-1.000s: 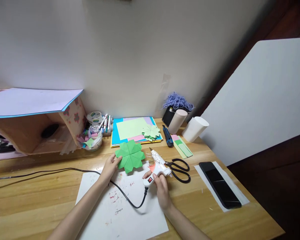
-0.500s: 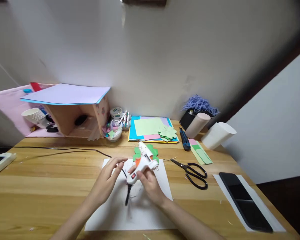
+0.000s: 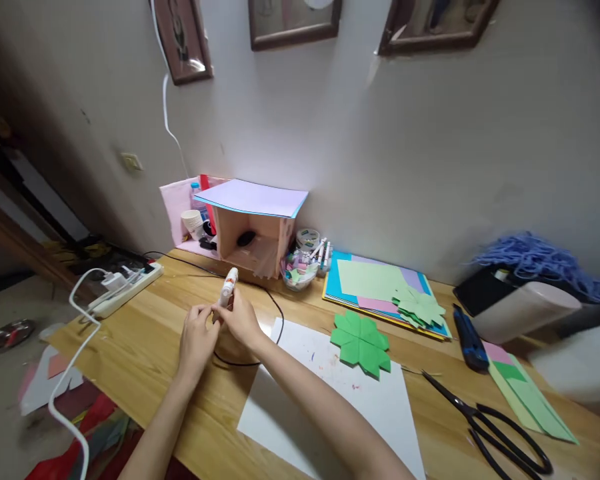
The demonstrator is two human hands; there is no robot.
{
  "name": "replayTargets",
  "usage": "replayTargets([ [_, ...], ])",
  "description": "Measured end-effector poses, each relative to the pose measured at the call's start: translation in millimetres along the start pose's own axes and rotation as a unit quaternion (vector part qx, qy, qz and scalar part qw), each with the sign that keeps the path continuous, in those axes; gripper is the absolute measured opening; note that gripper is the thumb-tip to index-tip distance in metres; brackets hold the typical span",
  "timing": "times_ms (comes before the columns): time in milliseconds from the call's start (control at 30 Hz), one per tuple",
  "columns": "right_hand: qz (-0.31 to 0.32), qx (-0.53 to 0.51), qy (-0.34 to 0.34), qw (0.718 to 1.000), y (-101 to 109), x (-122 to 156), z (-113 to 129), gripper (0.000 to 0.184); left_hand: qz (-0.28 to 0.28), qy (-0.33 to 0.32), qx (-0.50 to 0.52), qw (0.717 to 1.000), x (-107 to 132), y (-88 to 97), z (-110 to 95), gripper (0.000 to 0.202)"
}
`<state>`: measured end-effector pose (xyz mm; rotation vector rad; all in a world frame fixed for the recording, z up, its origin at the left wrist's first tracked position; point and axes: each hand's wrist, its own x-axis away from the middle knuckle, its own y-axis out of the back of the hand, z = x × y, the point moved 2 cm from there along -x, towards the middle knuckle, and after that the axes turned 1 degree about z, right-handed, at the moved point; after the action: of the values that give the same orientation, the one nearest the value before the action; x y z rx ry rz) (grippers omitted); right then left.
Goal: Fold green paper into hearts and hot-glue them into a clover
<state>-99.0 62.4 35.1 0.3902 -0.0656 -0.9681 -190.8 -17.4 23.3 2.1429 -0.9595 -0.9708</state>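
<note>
My right hand (image 3: 241,319) is wrapped round the white glue gun (image 3: 228,287), whose nozzle end points up and away over the left part of the wooden desk (image 3: 145,347). My left hand (image 3: 196,337) is closed beside it, fingertips at the gun's base. The gun's black cord (image 3: 260,333) loops on the desk behind my hands. The green folded paper flower (image 3: 362,340) lies alone on the white sheet (image 3: 340,407), to the right of both hands.
A power strip (image 3: 125,288) with plugs lies at the desk's left edge. A small cardboard shelf (image 3: 253,230), a marker cup (image 3: 307,261), stacked coloured paper (image 3: 380,290), a utility knife (image 3: 468,339), scissors (image 3: 500,427) and blue yarn (image 3: 535,257) line the back and right.
My view swung left. Both hands carried the glue gun leftwards off the white sheet, toward the power strip. The green flower stayed on the sheet.
</note>
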Motion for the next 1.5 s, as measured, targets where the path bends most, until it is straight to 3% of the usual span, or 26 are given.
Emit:
replayTargets([
  [100,0.067,0.102,-0.006,0.993,-25,-8,-15,0.025,0.042,0.051,0.051,0.996,-3,-13.3,35,0.026],
  [167,0.120,0.157,0.042,0.979,-34,-8,-22,0.024,0.043,0.070,0.057,0.995,-4,-18.7,50,0.026],
  [333,0.174,0.217,0.121,0.953,-21,-4,-33,0.018,0.046,0.071,0.047,0.995,-5,-21.1,58,0.032],
  [400,0.185,0.227,0.138,0.946,-7,-2,-36,0.018,0.029,0.076,0.020,0.996,-1,-17.2,49,0.036],
  [500,0.199,0.235,0.162,0.937,15,2,-40,0.016,-0.103,0.058,-0.017,0.993,12,-6.7,18,0.051],
  [533,0.200,0.231,0.170,0.937,21,4,-42,0.017,-0.115,0.019,-0.007,0.993,17,-5.5,3,0.051],
  [567,0.191,0.211,0.180,0.942,26,7,-43,0.017,-0.099,-0.036,0.007,0.994,21,-6.5,-13,0.048],
  [633,0.147,0.145,0.200,0.958,35,14,-44,0.018,0.021,-0.184,0.021,0.982,28,-15.6,-44,0.048],
  [667,0.119,0.110,0.207,0.965,40,18,-44,0.020,0.093,-0.259,0.015,0.961,31,-22.3,-58,0.050],
  [700,0.092,0.083,0.210,0.970,44,23,-44,0.022,0.156,-0.313,0.001,0.937,33,-29.5,-69,0.052],
  [767,0.067,0.070,0.209,0.973,55,31,-42,0.028,0.202,-0.360,-0.008,0.911,30,-41.4,-84,0.051],
  [900,0.098,0.105,0.222,0.964,99,48,-34,0.040,0.183,-0.318,-0.004,0.930,8,-56.5,-91,0.051],
  [933,0.122,0.159,0.242,0.949,113,55,-34,0.045,0.173,-0.301,-0.005,0.938,2,-59.5,-92,0.052],
  [1000,0.110,0.249,0.244,0.931,149,71,-37,0.044,0.152,-0.275,-0.011,0.949,-6,-67.7,-97,0.050],
  [1100,0.016,0.323,0.166,0.932,206,103,-57,0.027,0.153,-0.251,0.016,0.956,-7,-89.5,-118,0.045],
  [1200,-0.080,0.369,0.088,0.922,253,139,-85,0.026,0.242,-0.219,0.062,0.943,2,-123.1,-151,0.043],
  [1300,-0.137,0.377,0.036,0.915,282,173,-104,0.012,0.304,-0.176,0.058,0.935,14,-156.4,-183,0.050],
  [1367,-0.173,0.360,-0.029,0.916,298,191,-112,0.022,0.312,-0.169,0.039,0.934,19,-173.6,-198,0.062],
  [1500,-0.235,0.314,-0.171,0.904,331,214,-123,0.022,0.324,-0.134,0.050,0.935,21,-196.1,-204,0.074],
])
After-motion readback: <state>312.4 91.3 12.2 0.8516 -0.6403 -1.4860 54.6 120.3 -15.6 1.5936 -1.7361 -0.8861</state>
